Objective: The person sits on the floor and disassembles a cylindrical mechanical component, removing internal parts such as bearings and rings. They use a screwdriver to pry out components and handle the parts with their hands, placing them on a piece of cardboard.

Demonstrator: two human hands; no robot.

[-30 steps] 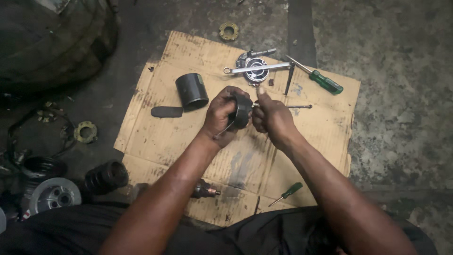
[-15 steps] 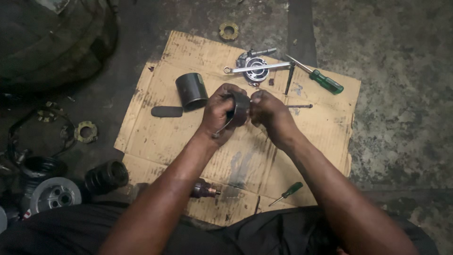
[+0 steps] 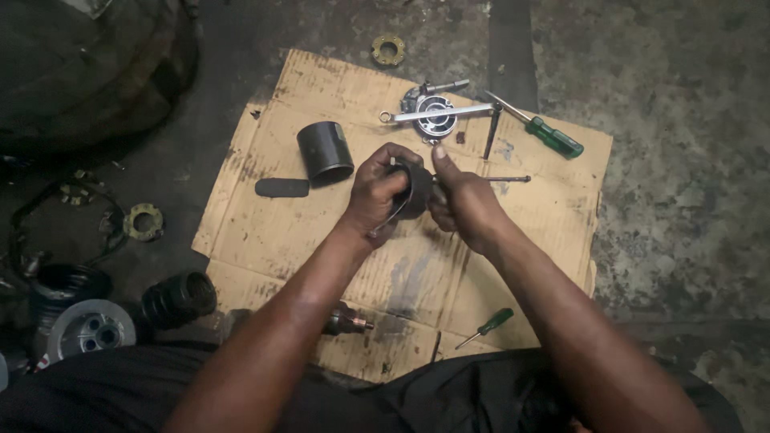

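Dark round part [image 3: 417, 188] held above the middle of the cardboard sheet [image 3: 265, 224], clamped from the left by left hand [image 3: 377, 196], fingers curled over its rim; right hand [image 3: 465, 204] pressed against its other side, thumb raised. Black cylinder [image 3: 325, 150] upright just left. Wrench [image 3: 437, 114] and green screwdriver [image 3: 545, 132] near far edge; small green screwdriver [image 3: 485, 326] near the near edge.

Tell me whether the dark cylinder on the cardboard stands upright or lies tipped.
Upright: the dark cylinder stands on end on the cardboard, round top facing up.
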